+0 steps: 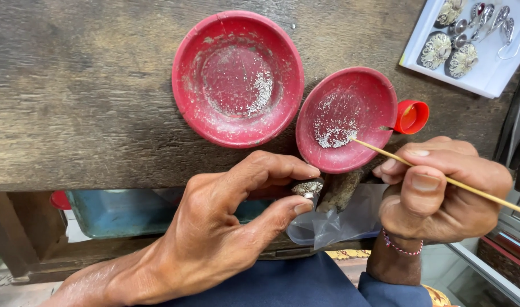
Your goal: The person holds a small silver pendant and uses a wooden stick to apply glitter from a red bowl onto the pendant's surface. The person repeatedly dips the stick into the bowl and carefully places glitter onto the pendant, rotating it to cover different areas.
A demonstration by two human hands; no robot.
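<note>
At the bench edge, the left hand (226,227) pinches an ornament (307,187) while the right hand (441,190) grips a stick (441,178) dipped into the small dish (346,119).

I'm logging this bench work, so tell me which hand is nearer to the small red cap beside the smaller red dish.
Right. The right hand holding the thin stick sits just below the red cap. The left hand, pinching a small silver piece, is farther off to the lower left.

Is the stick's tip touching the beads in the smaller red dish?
Touching. The head view shows the stick, held in the right hand, ending in the bead pile inside the smaller red dish.
</note>
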